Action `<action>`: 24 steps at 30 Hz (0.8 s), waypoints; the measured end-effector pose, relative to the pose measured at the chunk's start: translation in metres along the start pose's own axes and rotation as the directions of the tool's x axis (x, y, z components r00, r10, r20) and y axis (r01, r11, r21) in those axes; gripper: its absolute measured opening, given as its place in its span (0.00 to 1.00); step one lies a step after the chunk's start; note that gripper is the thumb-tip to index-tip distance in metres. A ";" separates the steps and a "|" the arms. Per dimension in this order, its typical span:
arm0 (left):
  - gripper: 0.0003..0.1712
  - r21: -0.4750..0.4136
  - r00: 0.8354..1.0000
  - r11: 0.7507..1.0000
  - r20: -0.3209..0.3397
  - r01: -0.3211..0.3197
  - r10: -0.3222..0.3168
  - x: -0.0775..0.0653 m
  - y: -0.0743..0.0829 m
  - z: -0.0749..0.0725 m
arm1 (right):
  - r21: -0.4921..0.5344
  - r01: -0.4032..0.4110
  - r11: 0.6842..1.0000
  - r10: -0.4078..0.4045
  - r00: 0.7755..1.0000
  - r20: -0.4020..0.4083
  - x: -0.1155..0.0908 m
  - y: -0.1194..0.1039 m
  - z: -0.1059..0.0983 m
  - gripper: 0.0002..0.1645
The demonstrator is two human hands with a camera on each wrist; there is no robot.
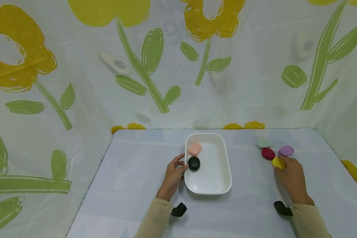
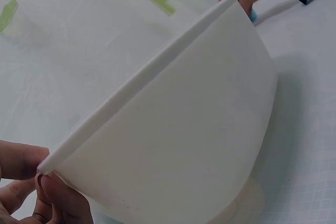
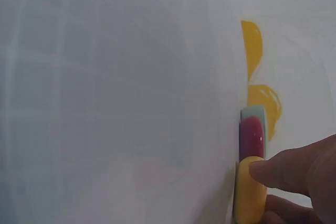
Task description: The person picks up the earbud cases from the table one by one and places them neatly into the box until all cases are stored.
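Note:
My left hand [image 1: 171, 177] pinches the left rim of a white rectangular tub [image 1: 212, 165], thumb on one side and fingers on the other in the left wrist view. Inside the tub, along its left wall, lie a pink rounded-square soap-like piece [image 1: 195, 149] and a round black one [image 1: 194, 163]. Over to the right, my right hand [image 1: 294, 181] pinches a smooth yellow rounded piece [image 3: 250, 195], which rests at the table surface. Close around it are a dark red oval piece [image 1: 268, 153], a purple round piece [image 1: 286, 150] and a pale green piece [image 1: 263, 143].
A light blue sliver [image 1: 290, 157] shows behind the right hand. The pale table [image 1: 137, 205] ends at a white curtain with flower prints [image 1: 196, 105] behind and at both sides. A black wrist device [image 1: 179, 210] sticks out by the left sleeve, another [image 1: 283, 208] by the right.

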State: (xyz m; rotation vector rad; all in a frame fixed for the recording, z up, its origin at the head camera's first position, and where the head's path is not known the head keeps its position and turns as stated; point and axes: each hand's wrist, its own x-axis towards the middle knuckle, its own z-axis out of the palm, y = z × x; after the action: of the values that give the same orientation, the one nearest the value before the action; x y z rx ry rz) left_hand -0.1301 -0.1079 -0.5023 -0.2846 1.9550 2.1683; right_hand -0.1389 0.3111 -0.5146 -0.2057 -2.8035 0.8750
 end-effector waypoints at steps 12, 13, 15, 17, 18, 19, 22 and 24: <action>0.30 -0.002 1.000 1.000 -0.006 0.003 -0.003 0.000 0.000 0.000 | -0.077 0.063 0.995 -0.061 0.998 0.028 -0.002 -0.005 -0.001 0.26; 0.30 -0.004 1.000 1.000 -0.006 0.005 -0.005 0.000 0.000 0.000 | -0.084 0.067 0.994 -0.064 0.997 0.035 -0.002 -0.006 -0.002 0.26; 0.31 -0.003 1.000 1.000 -0.005 0.005 -0.005 0.000 0.000 0.001 | -0.090 0.066 0.994 -0.061 0.997 0.055 -0.003 -0.007 -0.003 0.26; 0.31 -0.006 1.000 1.000 -0.007 0.008 -0.008 0.000 0.000 0.001 | -0.091 0.051 0.995 -0.043 0.996 0.084 -0.003 -0.008 -0.003 0.26; 0.31 -0.006 1.000 1.000 -0.008 0.007 -0.007 0.000 0.000 0.001 | -0.088 0.040 0.995 -0.031 0.995 0.097 -0.003 -0.008 -0.003 0.26; 0.31 -0.006 1.000 1.000 -0.008 0.006 -0.006 0.000 0.000 0.001 | -0.085 0.029 0.996 -0.019 0.994 0.109 -0.003 -0.009 -0.003 0.27; 0.31 -0.007 1.000 1.000 -0.009 0.006 -0.006 -0.001 0.001 0.001 | -0.082 0.014 0.997 -0.003 0.992 0.128 -0.004 -0.010 -0.003 0.27; 0.31 -0.010 1.000 1.000 -0.007 0.006 -0.006 -0.001 0.001 0.001 | -0.083 0.015 0.996 -0.005 0.992 0.128 -0.005 -0.011 -0.003 0.26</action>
State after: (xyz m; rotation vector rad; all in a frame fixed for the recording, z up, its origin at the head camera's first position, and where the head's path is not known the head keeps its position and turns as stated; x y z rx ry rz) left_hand -0.1296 -0.1065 -0.5011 -0.2991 1.9455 2.1768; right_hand -0.1345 0.3023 -0.5068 -0.1527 -2.9601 0.7965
